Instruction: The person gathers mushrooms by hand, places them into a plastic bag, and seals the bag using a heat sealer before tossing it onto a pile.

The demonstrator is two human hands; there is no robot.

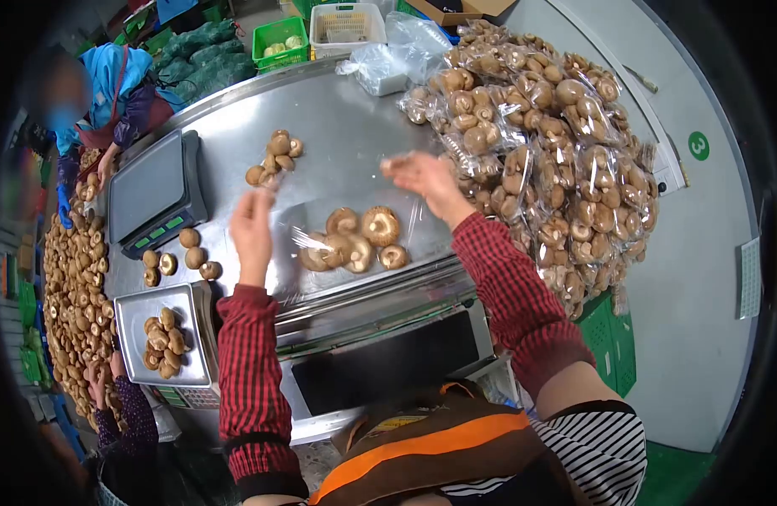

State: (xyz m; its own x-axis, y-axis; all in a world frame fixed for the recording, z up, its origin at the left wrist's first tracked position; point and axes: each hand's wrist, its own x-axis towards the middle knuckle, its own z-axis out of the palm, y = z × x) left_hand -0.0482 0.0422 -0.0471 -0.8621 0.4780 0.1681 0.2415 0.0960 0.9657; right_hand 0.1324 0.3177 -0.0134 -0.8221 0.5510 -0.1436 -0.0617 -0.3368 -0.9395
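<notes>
Working clear film [302, 239] about a loose group of mushrooms [380, 225] appears to be the step in hand. The group lies on the near part of the metal bench [342, 126], between and nearer the wearer than the fingertips. The left hand [252, 234] and right hand [433, 183] are well apart, raised at either side; whether either pinches film cannot be told. As judged, the next move calls for a secure hold on the film's edges, with the mushrooms kept grouped. Bagged mushrooms [565, 173] are heaped at right.
</notes>
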